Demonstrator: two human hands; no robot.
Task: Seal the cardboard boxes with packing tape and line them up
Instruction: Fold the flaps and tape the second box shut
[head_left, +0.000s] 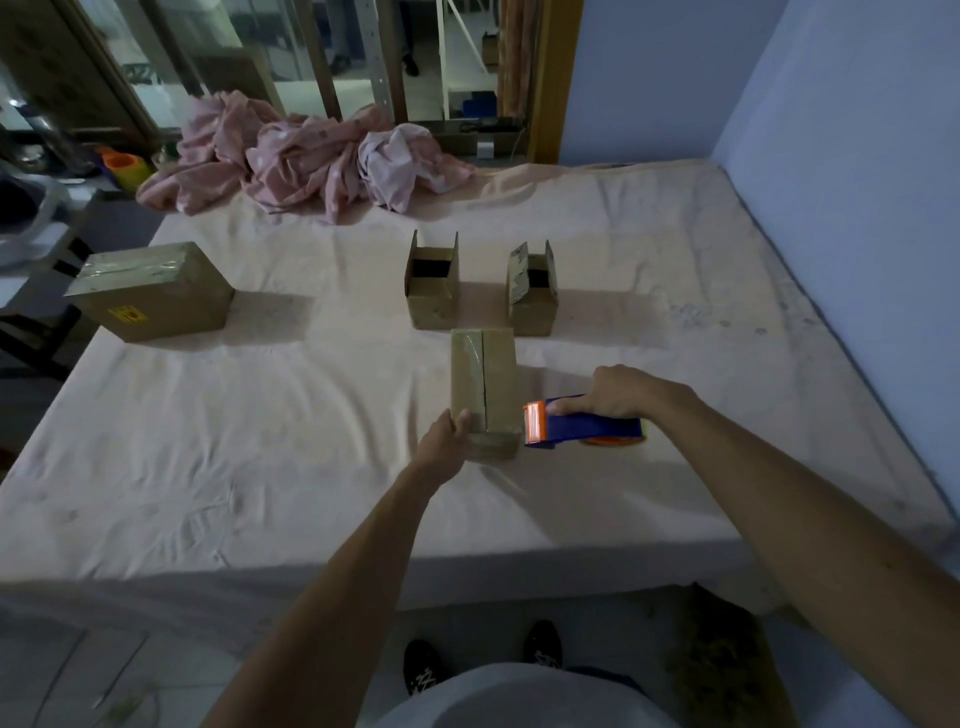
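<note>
A small cardboard box (488, 379) lies on the bed in front of me, its flaps closed with the middle seam showing. My left hand (449, 434) grips its near left corner. My right hand (621, 392) holds a blue and orange tape dispenser (582, 426) just right of the box, orange end toward it. Behind stand two small boxes with flaps up, one at centre (432, 301) and one to its right (534, 306). A larger taped box (150, 293) sits at the far left.
The bed's pale sheet (311, 441) covers the whole work surface. A crumpled pink blanket (306, 156) lies at the far edge. A blue wall (857, 130) runs along the right side. My shoes show on the floor below.
</note>
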